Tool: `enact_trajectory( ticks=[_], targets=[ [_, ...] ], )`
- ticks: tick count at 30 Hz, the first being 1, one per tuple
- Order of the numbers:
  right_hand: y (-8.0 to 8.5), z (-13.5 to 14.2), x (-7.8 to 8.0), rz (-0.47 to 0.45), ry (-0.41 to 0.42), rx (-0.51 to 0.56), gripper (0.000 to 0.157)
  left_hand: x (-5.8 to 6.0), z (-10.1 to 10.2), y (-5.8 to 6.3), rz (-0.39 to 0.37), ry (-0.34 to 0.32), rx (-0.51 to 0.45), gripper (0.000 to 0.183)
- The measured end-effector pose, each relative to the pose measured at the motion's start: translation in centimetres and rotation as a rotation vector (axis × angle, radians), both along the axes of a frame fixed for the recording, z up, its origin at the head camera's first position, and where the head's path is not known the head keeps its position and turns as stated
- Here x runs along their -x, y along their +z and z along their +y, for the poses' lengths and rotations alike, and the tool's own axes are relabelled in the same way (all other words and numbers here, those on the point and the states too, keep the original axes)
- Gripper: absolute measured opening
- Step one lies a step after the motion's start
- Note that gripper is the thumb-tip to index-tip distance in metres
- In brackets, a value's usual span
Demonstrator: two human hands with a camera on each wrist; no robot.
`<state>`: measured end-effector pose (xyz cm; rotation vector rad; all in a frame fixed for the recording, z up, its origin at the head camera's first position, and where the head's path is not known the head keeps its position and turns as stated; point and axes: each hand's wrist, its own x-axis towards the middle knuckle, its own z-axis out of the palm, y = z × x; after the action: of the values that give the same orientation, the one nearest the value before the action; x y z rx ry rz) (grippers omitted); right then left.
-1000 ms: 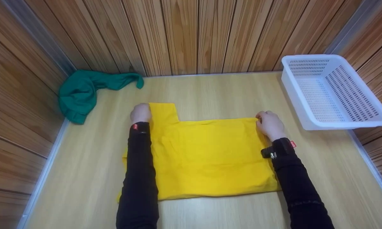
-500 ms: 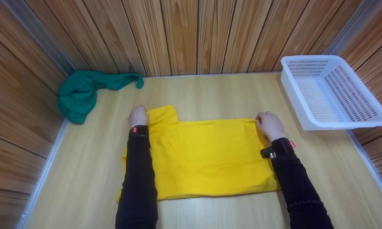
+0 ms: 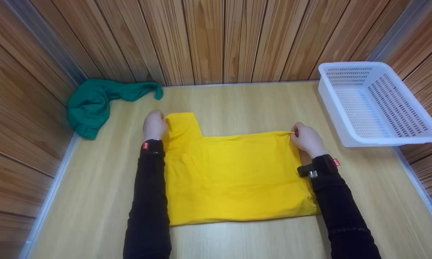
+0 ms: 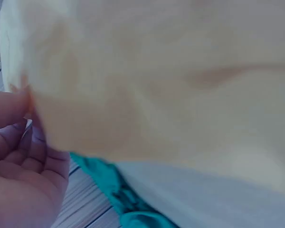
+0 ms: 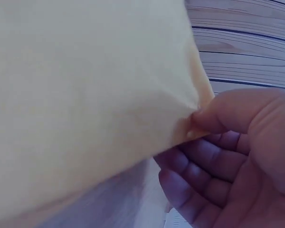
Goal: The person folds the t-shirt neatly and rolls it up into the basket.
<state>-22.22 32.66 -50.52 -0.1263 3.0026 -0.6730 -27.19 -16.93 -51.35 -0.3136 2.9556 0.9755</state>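
A yellow T-shirt (image 3: 237,172) lies folded on the table, its short sleeve sticking up at the far left. My left hand (image 3: 154,126) pinches the edge of that sleeve between thumb and fingers. In the left wrist view, the thumb of the left hand (image 4: 23,171) presses on the cloth, which looks pale there. At the far right corner, my right hand (image 3: 307,140) pinches the shirt. The right wrist view shows the thumb of the right hand (image 5: 237,142) on top of the corner, other fingers curled beneath. My left forearm hides the shirt's left side.
A crumpled green cloth (image 3: 90,108) lies in the back left corner of the table (image 3: 233,108). At the back right stands a white perforated basket (image 3: 334,111) with nothing visible inside. Wood-panelled walls (image 3: 237,39) close off the back and both sides.
The left hand has shifted slightly left and away from me, pulling the sleeve straighter after it sagged. The right hand has moved slightly, still pinching the corner. The left forearm has swung left.
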Motion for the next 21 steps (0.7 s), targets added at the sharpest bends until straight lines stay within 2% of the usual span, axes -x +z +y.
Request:
enact_trajectory(
  ticks=[5,9,14,21],
  targets=[
    [0.2,0.5,0.0,-0.030,0.042,0.158,0.019,-0.2,-0.4,1.7,0.079,-0.038,-0.068,0.019],
    [0.2,0.7,0.1,-0.020,0.087,0.253,0.019,-0.8,-0.9,2.6,0.095,-0.062,-0.115,0.020],
    [0.1,0.5,0.1,0.010,0.099,0.261,0.022,-1.9,-1.3,3.2,0.109,-0.102,-0.121,0.019],
    [0.7,0.5,-0.3,0.009,0.076,0.291,0.022,-4.0,-1.6,3.6,0.070,-0.136,-0.124,0.023]
  ],
)
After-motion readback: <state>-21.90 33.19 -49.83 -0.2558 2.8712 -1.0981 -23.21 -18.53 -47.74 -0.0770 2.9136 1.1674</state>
